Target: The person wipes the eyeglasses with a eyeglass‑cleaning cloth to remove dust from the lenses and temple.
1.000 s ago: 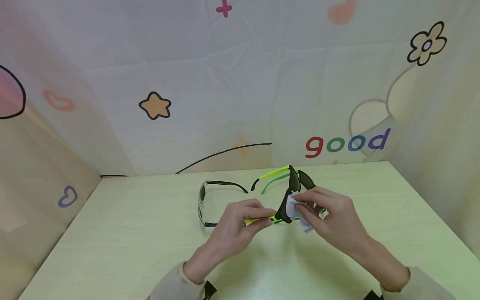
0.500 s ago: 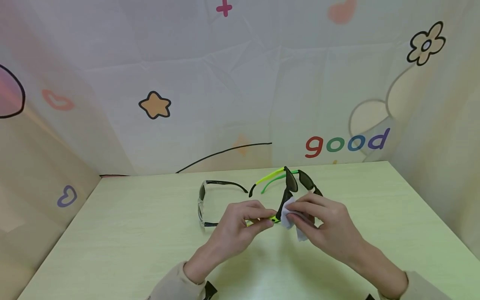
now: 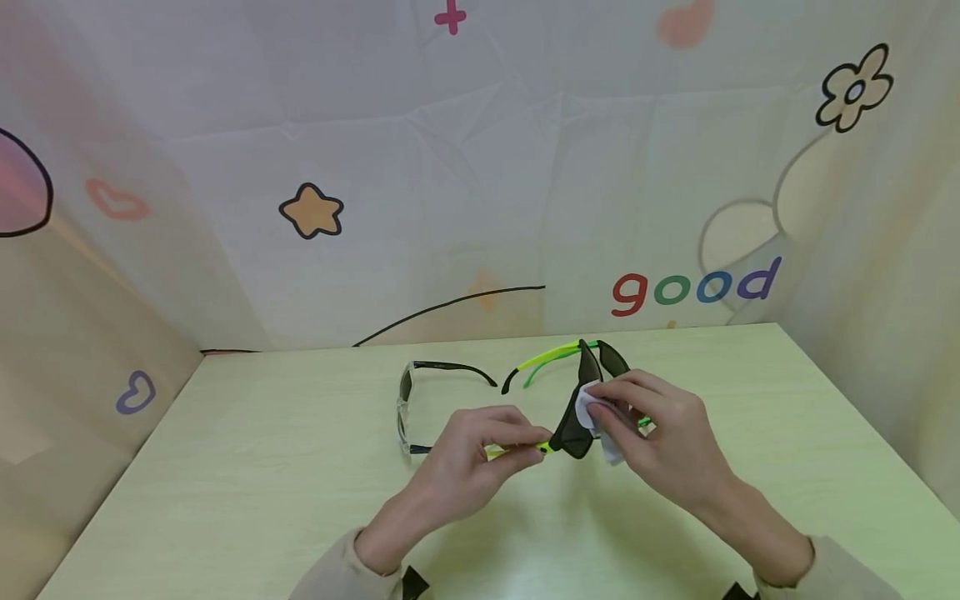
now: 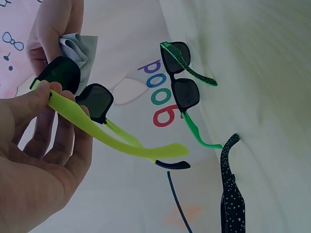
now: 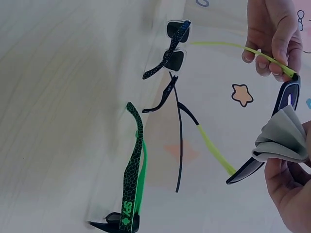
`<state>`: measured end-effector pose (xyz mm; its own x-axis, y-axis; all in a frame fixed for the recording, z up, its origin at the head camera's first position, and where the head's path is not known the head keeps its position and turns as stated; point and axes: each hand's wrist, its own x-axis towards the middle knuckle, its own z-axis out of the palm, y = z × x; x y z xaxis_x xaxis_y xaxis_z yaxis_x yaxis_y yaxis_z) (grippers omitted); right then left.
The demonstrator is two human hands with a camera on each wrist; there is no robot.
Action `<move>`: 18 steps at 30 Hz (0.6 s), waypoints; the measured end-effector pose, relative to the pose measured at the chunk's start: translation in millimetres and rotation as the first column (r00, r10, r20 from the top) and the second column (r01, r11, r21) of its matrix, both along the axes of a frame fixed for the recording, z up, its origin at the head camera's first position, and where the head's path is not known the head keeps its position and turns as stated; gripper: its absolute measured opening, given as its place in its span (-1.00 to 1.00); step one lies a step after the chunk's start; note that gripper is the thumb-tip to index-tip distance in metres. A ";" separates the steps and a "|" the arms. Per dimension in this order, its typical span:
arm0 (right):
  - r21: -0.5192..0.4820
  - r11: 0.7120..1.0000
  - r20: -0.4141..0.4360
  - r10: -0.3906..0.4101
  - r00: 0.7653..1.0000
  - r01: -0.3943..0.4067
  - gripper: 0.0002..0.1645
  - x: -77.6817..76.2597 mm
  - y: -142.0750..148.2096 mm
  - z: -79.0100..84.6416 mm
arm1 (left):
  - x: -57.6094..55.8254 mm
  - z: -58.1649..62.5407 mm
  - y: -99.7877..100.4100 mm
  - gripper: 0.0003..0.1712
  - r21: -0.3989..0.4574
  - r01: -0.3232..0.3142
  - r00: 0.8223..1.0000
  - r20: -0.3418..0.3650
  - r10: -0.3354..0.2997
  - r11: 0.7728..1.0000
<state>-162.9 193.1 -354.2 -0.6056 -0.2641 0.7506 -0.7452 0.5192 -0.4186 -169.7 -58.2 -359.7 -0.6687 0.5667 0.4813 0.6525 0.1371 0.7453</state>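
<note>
In the head view, our left hand [image 3: 472, 458] pinched the yellow-armed sunglasses [image 3: 573, 437] by one arm, fingers narrowed; our right hand [image 3: 667, 425] pinched a cloth [image 3: 588, 406] across their middle. Clear-framed glasses [image 3: 405, 387] stood at nine o'clock on the worktop [image 3: 262, 467]. The left wrist view bared both lenses of the green-armed pair [image 4: 186, 93], at one o'clock; only the right wrist view showed us its "SPY" lettering [image 5: 127, 208].

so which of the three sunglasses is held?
The yellow-armed pair: left hand pinches one arm, right hand holds cloth to its front. The clear-framed pair and green-armed pair sit on the table.
</note>
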 end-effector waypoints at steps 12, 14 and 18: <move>0.008 0.994 -0.028 0.109 0.994 -0.109 -0.81 11.3 -7.5 -0.4 | 0.9 0.7 -2.6 -0.78 0.004 -0.008 1.000 0.003 0.007 1.000; 0.022 0.991 -0.067 0.137 0.988 -0.135 -0.69 13.5 -10.2 -0.5 | 0.8 0.1 -2.3 -0.77 0.006 -0.008 1.000 0.006 0.008 1.000; 0.066 0.986 -0.129 0.163 0.978 -0.156 -0.66 17.2 -14.4 0.6 | 0.9 -1.6 -1.4 -0.78 0.011 -0.008 1.000 0.012 0.008 1.000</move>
<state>-145.8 178.7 -353.5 -0.4480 -0.3928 0.8031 -0.8673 0.4088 -0.2839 -168.8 -59.6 -361.3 -0.6787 0.5561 0.4797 0.6427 0.1336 0.7544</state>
